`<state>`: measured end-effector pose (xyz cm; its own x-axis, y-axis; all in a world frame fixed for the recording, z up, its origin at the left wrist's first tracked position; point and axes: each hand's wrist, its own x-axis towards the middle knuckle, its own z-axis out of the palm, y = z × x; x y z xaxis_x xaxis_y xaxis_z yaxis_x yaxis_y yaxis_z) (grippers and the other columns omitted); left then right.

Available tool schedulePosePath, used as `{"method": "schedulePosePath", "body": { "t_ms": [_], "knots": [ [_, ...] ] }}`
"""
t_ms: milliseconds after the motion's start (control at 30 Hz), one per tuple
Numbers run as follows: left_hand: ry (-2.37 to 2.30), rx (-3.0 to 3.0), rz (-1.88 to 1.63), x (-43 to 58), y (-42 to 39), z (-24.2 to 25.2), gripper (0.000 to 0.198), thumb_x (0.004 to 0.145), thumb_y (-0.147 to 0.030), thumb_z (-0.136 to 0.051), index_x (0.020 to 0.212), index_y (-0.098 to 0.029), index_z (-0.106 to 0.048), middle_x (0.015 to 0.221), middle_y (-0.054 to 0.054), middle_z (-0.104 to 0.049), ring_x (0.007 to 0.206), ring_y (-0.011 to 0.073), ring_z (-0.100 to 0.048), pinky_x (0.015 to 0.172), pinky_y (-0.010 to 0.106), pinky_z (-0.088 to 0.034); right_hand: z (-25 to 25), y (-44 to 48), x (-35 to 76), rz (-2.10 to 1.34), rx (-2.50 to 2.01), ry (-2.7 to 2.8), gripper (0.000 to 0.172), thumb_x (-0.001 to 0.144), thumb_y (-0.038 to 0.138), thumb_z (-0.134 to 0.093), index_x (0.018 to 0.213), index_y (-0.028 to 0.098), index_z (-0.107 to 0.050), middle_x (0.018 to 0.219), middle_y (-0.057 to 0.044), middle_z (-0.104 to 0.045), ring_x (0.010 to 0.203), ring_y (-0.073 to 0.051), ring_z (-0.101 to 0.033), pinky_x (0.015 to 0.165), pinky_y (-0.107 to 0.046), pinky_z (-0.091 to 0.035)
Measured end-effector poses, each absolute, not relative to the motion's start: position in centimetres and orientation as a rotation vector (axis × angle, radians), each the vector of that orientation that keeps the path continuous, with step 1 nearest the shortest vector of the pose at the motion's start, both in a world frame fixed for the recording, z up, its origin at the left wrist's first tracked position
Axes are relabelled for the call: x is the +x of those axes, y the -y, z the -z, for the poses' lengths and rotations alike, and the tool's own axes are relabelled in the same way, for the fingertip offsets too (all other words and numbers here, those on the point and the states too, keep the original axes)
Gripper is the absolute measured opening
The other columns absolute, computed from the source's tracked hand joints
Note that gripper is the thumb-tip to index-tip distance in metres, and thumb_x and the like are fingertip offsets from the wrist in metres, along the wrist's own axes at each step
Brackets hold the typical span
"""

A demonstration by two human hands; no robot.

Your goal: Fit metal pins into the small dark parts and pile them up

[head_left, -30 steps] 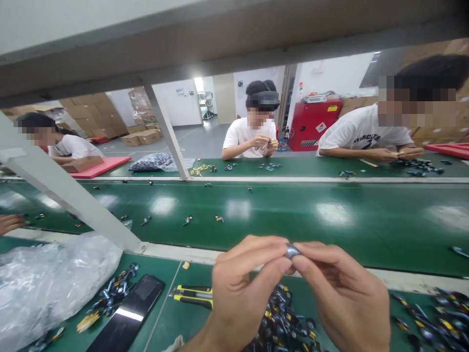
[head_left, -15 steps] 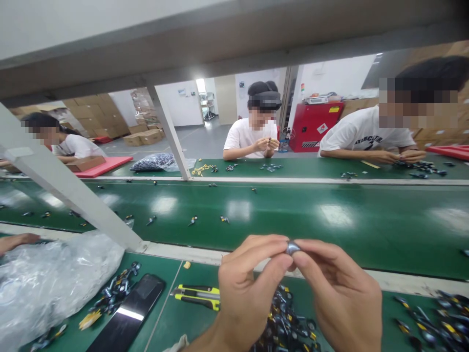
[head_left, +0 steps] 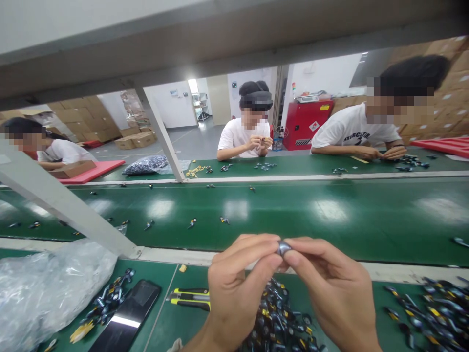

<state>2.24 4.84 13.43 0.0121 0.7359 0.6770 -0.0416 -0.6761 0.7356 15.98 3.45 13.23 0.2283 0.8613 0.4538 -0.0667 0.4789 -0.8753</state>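
Head view: the left hand (head_left: 236, 288) and right hand (head_left: 331, 288) pinch one shiny part (head_left: 283, 248), each grip closed on it, raised before the far edge of the worktop (head_left: 188, 322); much of it is hidden. The left hand covers one end of the cutter (head_left: 192, 297); the pile (head_left: 276, 305) runs out of frame.

Own hands: two, left hand (head_left: 236, 288) and right hand (head_left: 335, 291). Small dark part (head_left: 283, 248) in grip: one. Near-bench piles: three, namely left pile (head_left: 109, 299), middle pile (head_left: 280, 315), right pile (head_left: 436, 313); pieces overlap, exact count not readable. Utility knife (head_left: 191, 298): one. Phone (head_left: 126, 315): one. Belt (head_left: 278, 210): one. Posts: two, near post (head_left: 69, 205), far post (head_left: 159, 132). Red cabinet (head_left: 306, 122): one. Co-workers (head_left: 244, 139) across: three.
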Motion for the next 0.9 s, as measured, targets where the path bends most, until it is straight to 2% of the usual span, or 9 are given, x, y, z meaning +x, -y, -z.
{"method": "schedulePosePath", "body": {
  "t_ms": [167, 300, 367, 433, 500, 567, 667, 900],
  "knots": [
    [-0.646, 1.84, -1.792, 1.9, -4.9, -13.8, 0.031, 0.083, 0.001, -0.073, 0.105, -0.02, -0.08, 0.101, 0.006, -0.081, 0.092, 0.0157, -0.075, 0.081, 0.025, -0.063, -13.7, -3.3, 16.4, -0.731, -0.836, 1.238, 0.026, 0.08, 0.006, -0.077, 0.084, 0.031, -0.082, 0.082, 0.005, -0.082, 0.062, -0.01, -0.075, 0.06, -0.012, -0.063],
    [-0.622, 1.908, -1.812, 2.0, -4.7, -13.7, 0.032, 0.082, 0.004, -0.072, 0.106, -0.016, -0.079, 0.102, 0.008, -0.08, 0.091, 0.0169, -0.075, 0.081, 0.028, -0.063, -13.8, -3.1, 16.4, -0.683, -0.832, 1.228, 0.026, 0.078, 0.006, -0.079, 0.084, 0.03, -0.083, 0.084, 0.002, -0.082, 0.072, -0.014, -0.077, 0.066, -0.017, -0.064],
    [-0.612, 1.963, -1.879, 2.2, -4.5, -13.4, 0.034, 0.081, 0.006, -0.071, 0.108, -0.014, -0.078, 0.103, 0.009, -0.08, 0.092, 0.0175, -0.074, 0.081, 0.029, -0.062, -13.5, -3.3, 16.4, -0.853, -0.808, 1.167, 0.018, 0.079, 0.011, -0.081, 0.083, 0.029, -0.082, 0.081, 0.001, -0.081, 0.068, -0.014, -0.076, 0.063, -0.018, -0.063],
    [-0.61, 2.011, -1.968, 2.5, -4.3, -13.1, 0.035, 0.081, 0.008, -0.07, 0.108, -0.012, -0.077, 0.104, 0.01, -0.079, 0.093, 0.0182, -0.073, 0.083, 0.031, -0.062, -13.1, -3.6, 16.5, -1.204, -0.717, 1.088, 0.006, 0.081, 0.023, -0.084, 0.084, 0.026, -0.08, 0.07, 0.001, -0.078, 0.057, -0.012, -0.072, 0.056, -0.017, -0.059],
    [-0.628, 2.032, -2.02, 2.7, -4.1, -12.9, 0.035, 0.081, 0.008, -0.069, 0.109, -0.01, -0.076, 0.104, 0.011, -0.078, 0.095, 0.019, -0.073, 0.086, 0.032, -0.061, -12.6, -4.1, 16.7, -1.527, -0.609, 1.028, 0.015, 0.083, 0.036, -0.083, 0.085, 0.023, -0.076, 0.058, 0.002, -0.073, 0.047, -0.009, -0.067, 0.051, -0.015, -0.055],
    [-0.64, 2.013, -2.011, 2.7, -4.0, -12.9, 0.033, 0.081, 0.007, -0.069, 0.11, -0.01, -0.076, 0.105, 0.011, -0.078, 0.095, 0.019, -0.073, 0.086, 0.032, -0.061, -12.5, -4.3, 16.8, -1.663, -0.555, 1.007, 0.023, 0.086, 0.043, -0.079, 0.086, 0.021, -0.073, 0.054, 0.003, -0.071, 0.043, -0.008, -0.064, 0.048, -0.014, -0.051],
    [-0.594, 2.035, -1.919, 2.3, -4.1, -13.2, 0.032, 0.083, 0.003, -0.071, 0.113, -0.01, -0.075, 0.109, 0.012, -0.077, 0.094, 0.0185, -0.073, 0.085, 0.031, -0.062, -12.7, -4.2, 17.0, -1.597, -0.597, 1.063, 0.024, 0.088, 0.042, -0.078, 0.084, 0.019, -0.073, 0.054, 0.003, -0.069, 0.043, -0.008, -0.063, 0.049, -0.016, -0.051],
    [-0.602, 1.987, -1.833, 1.9, -4.1, -13.5, 0.034, 0.085, 0.002, -0.07, 0.114, -0.014, -0.076, 0.106, 0.011, -0.078, 0.088, 0.017, -0.073, 0.08, 0.029, -0.062, -14.0, -3.2, 17.4, -1.101, -0.844, 1.207, 0.012, 0.084, 0.026, -0.081, 0.074, 0.021, -0.077, 0.059, 0.001, -0.07, 0.051, -0.012, -0.065, 0.052, -0.019, -0.055]
  ]
}}
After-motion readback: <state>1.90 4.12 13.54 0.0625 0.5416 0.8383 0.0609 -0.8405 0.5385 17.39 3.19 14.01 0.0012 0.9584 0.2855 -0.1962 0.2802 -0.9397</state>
